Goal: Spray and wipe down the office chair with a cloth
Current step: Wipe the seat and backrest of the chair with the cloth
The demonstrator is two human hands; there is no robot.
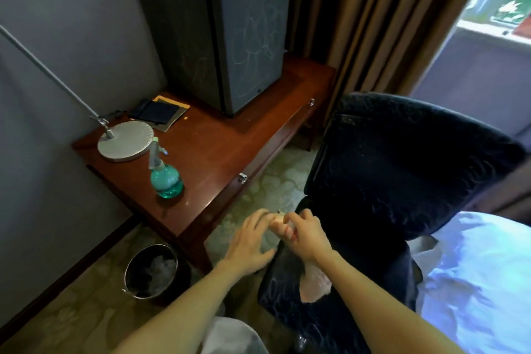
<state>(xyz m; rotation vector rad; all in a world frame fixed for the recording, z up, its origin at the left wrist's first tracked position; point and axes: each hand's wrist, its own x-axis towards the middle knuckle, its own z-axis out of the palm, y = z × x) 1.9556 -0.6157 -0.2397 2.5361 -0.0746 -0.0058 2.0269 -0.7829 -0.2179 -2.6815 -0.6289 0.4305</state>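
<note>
left hand: left hand (249,241) palm down, fingers spread and loosely curled, fingertips touching the top end of the pale pink cloth (313,284); not clamped on it
right hand: right hand (309,234) beside the left, fingers pinched tight on the cloth's upper end; the rest of the cloth hangs below the wrist
cloth position: draped against the front edge of the dark blue patterned fabric office chair (388,169), over its seat
spray: teal translucent round-bellied spray bottle (165,172) with grey trigger head stands upright near the front edge of the reddish-brown wooden desk (230,141), well apart from both hands
writing: small mark at the top of the door of the black mini fridge (221,31), too blurred to read; chalky scribbles on the door, no legible words
edges: chair sits just beside the desk's front edge, narrow strip of carpet between; white bed sheet (474,282) close on its other side
floor room: black round waste bin (153,271) at the desk's near corner, left of the left forearm
desk top: round silver lamp base (125,140) just behind the bottle
</note>
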